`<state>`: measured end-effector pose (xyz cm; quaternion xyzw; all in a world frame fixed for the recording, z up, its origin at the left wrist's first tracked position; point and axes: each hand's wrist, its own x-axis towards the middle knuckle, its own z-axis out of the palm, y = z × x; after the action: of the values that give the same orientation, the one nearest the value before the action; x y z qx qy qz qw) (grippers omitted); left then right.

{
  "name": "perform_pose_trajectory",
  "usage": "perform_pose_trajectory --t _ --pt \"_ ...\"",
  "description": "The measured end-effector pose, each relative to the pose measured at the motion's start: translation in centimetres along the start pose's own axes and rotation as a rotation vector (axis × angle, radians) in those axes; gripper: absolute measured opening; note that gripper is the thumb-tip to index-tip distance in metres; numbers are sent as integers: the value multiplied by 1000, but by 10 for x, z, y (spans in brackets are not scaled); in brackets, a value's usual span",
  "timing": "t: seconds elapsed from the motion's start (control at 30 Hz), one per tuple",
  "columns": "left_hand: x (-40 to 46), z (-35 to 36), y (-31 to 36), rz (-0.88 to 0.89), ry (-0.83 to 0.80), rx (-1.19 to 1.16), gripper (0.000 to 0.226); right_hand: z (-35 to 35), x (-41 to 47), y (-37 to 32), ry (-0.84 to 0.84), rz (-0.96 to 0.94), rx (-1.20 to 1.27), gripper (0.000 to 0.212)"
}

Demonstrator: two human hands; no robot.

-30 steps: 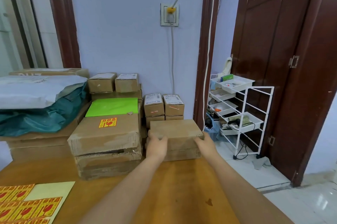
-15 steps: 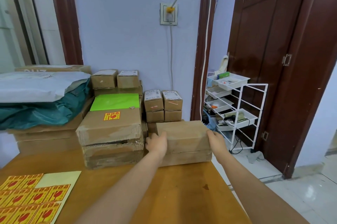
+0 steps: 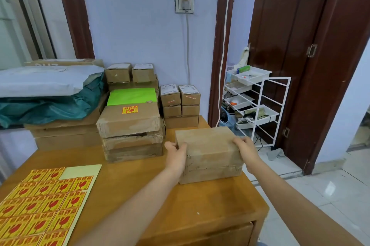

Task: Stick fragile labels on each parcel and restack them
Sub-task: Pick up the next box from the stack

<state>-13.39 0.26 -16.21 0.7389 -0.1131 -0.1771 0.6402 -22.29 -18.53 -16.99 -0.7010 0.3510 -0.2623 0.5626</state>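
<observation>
Bright even light, floor glare, edges warped.

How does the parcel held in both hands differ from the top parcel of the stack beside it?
The held parcel has no label on top; the stacked parcel carries a yellow-and-red fragile label. The held parcel sits on the table near its right edge, gripped by the left hand and right hand; the stacked parcel rests untouched on other boxes. Both are brown cardboard.

two hands (image 3: 176,155), roughly twelve parcels (image 3: 208,153), one label sheet (image 3: 40,205)
</observation>
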Motion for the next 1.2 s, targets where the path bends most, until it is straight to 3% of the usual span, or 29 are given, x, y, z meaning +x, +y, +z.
perform_pose_trajectory --t 0.2,0.5,0.83,1.03,1.2 --pt "-11 -29 -13 -142 23 -274 28 2 -36 0 -77 -51 5 24" --pt "-28 -95 -32 -200 64 -433 27 40 -85 -4 -196 -93 -18 22" --pt "-16 -173 -44 -243 131 -523 60 106 -113 -25 -374 -96 -11 21" --pt "-12 -188 -36 -258 138 -522 22 126 -113 -32 -382 -87 -26 23" --pt "-11 -187 -33 -244 138 -521 26 129 -107 -30 -369 -99 -57 30"
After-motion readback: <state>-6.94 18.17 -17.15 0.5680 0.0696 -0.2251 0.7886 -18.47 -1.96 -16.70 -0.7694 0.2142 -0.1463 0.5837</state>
